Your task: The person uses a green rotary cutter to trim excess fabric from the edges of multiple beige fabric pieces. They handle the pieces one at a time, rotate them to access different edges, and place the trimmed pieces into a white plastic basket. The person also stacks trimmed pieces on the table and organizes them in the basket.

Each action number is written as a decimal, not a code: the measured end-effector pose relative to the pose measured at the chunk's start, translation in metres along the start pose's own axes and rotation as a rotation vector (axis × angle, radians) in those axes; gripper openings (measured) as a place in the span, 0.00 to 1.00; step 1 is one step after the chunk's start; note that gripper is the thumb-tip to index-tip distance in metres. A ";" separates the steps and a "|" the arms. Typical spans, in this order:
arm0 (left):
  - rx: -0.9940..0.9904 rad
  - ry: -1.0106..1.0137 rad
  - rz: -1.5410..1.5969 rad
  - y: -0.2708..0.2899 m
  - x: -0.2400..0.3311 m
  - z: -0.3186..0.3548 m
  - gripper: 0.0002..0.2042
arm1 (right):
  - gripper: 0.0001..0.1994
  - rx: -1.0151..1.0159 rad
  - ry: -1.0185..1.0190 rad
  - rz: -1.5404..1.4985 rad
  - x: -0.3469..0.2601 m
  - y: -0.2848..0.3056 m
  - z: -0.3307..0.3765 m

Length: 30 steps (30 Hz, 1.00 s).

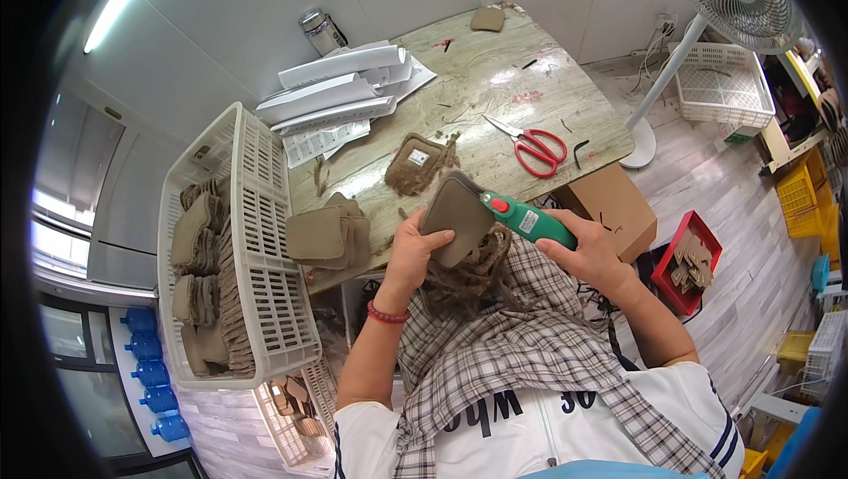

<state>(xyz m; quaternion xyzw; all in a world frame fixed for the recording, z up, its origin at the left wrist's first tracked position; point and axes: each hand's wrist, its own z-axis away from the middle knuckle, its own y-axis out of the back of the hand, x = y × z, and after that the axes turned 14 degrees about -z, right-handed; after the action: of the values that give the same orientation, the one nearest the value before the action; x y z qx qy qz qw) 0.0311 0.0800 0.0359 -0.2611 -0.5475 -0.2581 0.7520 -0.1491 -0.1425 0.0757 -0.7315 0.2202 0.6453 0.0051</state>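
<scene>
The left hand [408,254] is closed on a brown moulded pulp piece [456,216], with the fingers wrapped over its left edge, and holds it above the person's lap, just in front of the near edge of the counter [495,81]. The right hand [590,254] is clamped around a green handheld cutter [528,219] with a red button; the tip of the cutter touches the upper right edge of the pulp piece. Below the piece, a heap of brown trimmings [473,271] lies on a checked cloth [512,346] over the lap.

On the counter, just left of the held piece, there is a small stack of similar pulp pieces [322,236]. Further back lies a pulp frame with ragged edges [415,163], and to the right of it red-handled scissors [536,148]. At the left end of the counter a white slotted plastic basket [265,240] holds many more pulp pieces, standing in rows. Some white folded papers [340,90] lie at the far side.
</scene>
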 end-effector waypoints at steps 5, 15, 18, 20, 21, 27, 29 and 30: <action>-0.040 0.039 0.014 -0.002 -0.006 0.002 0.22 | 0.21 0.003 -0.111 -0.094 0.001 -0.005 0.000; -0.180 0.143 -0.267 0.025 0.009 0.008 0.21 | 0.20 -0.121 -0.356 -0.304 0.005 0.003 0.000; -0.196 0.159 -0.400 0.034 0.024 0.008 0.19 | 0.19 -0.177 -0.397 -0.314 0.009 0.008 0.003; -0.156 0.135 -0.493 0.038 0.032 0.007 0.17 | 0.19 -0.198 -0.411 -0.313 0.012 0.009 0.005; -0.112 0.124 -0.461 0.039 0.036 0.009 0.15 | 0.19 -0.200 -0.410 -0.313 0.013 0.009 0.006; 0.074 -0.010 -0.183 0.049 0.024 0.008 0.09 | 0.20 -0.202 -0.405 -0.349 0.022 0.002 0.012; 0.074 -0.003 -0.163 0.048 0.024 0.008 0.08 | 0.21 -0.208 -0.401 -0.354 0.023 0.000 0.012; 0.072 0.000 -0.164 0.047 0.024 0.008 0.08 | 0.21 -0.214 -0.408 -0.348 0.021 0.000 0.012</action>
<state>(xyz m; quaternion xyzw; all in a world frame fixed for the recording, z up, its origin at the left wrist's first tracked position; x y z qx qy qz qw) 0.0639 0.1176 0.0563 -0.1883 -0.5759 -0.2988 0.7373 -0.1584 -0.1457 0.0539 -0.6099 0.0162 0.7880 0.0827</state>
